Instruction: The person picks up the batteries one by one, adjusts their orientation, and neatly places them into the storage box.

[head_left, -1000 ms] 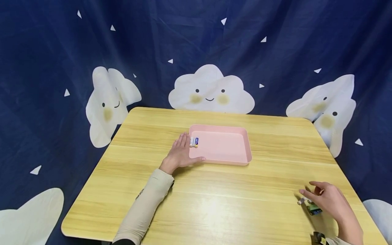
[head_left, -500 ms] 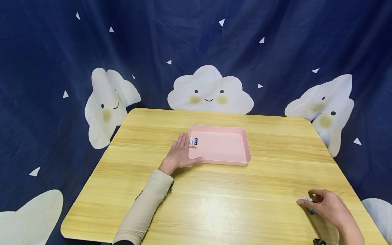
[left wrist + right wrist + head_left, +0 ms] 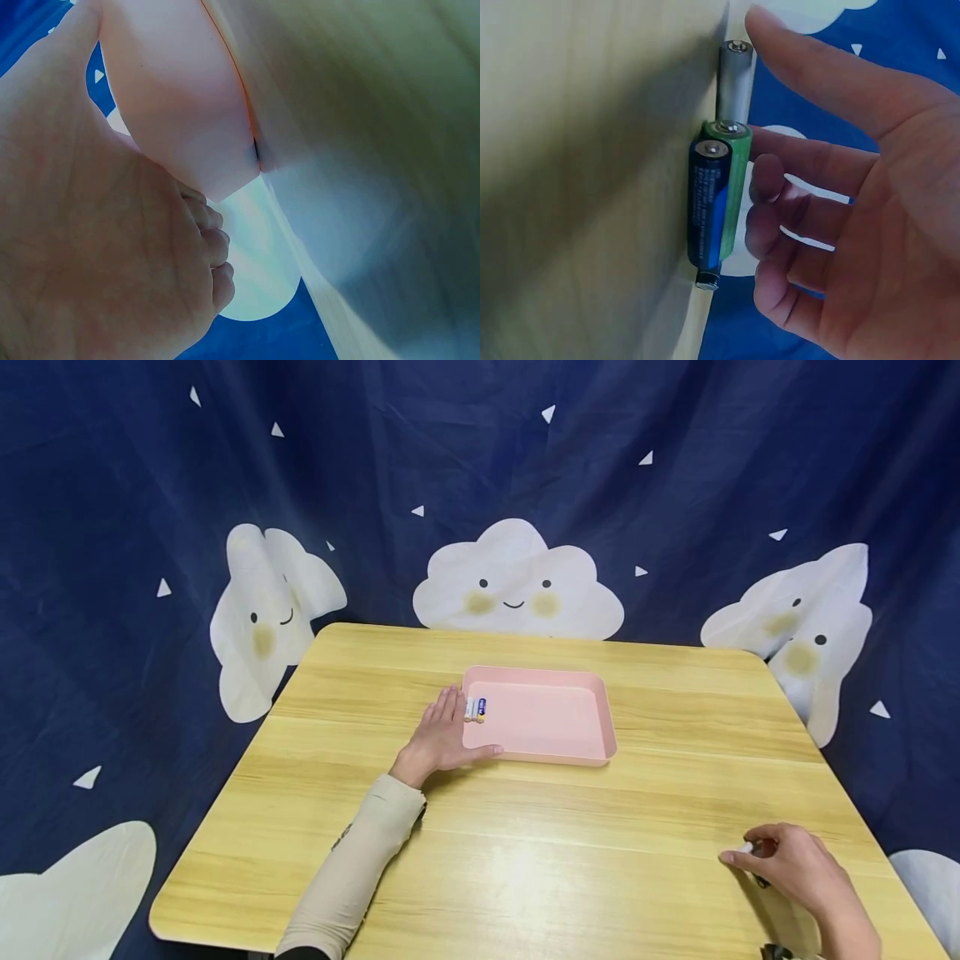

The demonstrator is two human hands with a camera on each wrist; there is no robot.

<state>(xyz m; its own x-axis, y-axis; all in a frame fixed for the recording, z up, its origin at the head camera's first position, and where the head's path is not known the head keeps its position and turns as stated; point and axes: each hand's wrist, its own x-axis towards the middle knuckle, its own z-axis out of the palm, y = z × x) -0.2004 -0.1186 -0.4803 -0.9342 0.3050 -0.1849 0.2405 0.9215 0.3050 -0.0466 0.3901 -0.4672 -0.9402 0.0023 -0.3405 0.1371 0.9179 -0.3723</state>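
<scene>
My left hand point(image 3: 441, 733) lies against the left end of a pink tray point(image 3: 547, 718), fingers extended along its wall and thumb along the front rim. Inside the tray by that hand are small batteries point(image 3: 480, 708), white ones and a blue one. At the right of the table, my right hand point(image 3: 798, 864) has thumb and index finger around a silver battery point(image 3: 735, 82), pinching it. Below these, in the right wrist view, are a green battery point(image 3: 739, 187) and a dark blue battery point(image 3: 709, 202) side by side, with a dark battery end point(image 3: 707, 280) under them. The other fingers curl loosely.
The light wooden table point(image 3: 420, 877) reaches under both hands. A dark blue curtain point(image 3: 360, 460) with cloud prints hangs behind and beside it. The table's right edge point(image 3: 862, 814) runs close to the right hand.
My right hand has come down over the loose batteries and shifted slightly left, its thumb and index finger closing around the silver one. The left hand and tray have stayed put.
</scene>
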